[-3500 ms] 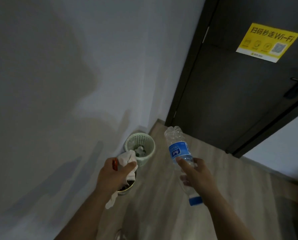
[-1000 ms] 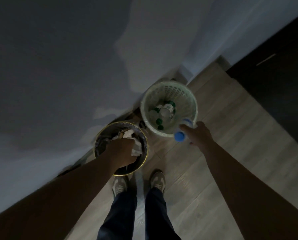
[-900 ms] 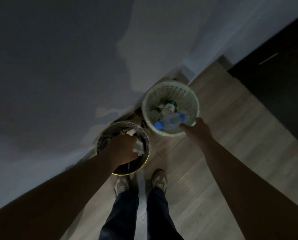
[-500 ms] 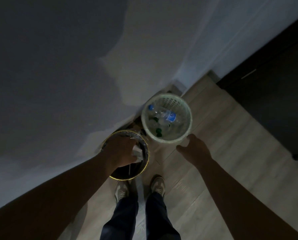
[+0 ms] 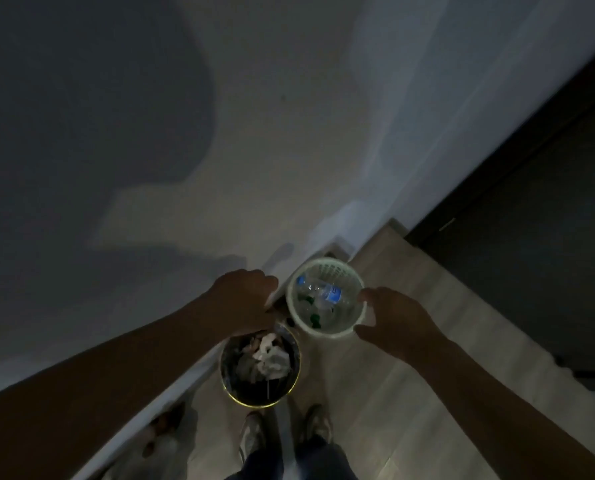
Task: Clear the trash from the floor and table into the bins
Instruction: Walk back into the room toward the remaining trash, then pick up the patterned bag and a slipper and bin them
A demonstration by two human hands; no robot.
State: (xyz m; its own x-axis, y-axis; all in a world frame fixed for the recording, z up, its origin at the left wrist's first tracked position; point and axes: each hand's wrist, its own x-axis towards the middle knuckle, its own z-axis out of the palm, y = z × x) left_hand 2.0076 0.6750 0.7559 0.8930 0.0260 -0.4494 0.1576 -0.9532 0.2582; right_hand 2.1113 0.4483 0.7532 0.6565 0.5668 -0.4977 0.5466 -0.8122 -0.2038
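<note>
The right hand (image 5: 394, 322) hangs open over the floor (image 5: 393, 393), fingers spread and relaxed, holding nothing. Its thumb and fingertips lie at the right side of the pale basket bin's rim; it is unclear whether they touch it. The left hand (image 5: 245, 301) shows only its back, fingers bent under, so whether it grips anything cannot be told. It hovers over the floor's wall edge, between the two bins.

Nearest the person, two shoes (image 5: 251, 436) stand on the wood floor. Just ahead of them, at the floor's wall edge, sits a dark bin with a gold rim (image 5: 251, 406), crumpled white tissue (image 5: 271, 356) lying in it. Just beyond and touching or nearly so, toward the floor's far corner, stands the pale basket bin (image 5: 327, 334). Inside it lies a clear bottle (image 5: 323, 293) with a blue label among other bottles with green caps (image 5: 314, 319). The grey wall (image 5: 289, 133) rises behind, and a dark door (image 5: 531, 254) stands at the far right.
</note>
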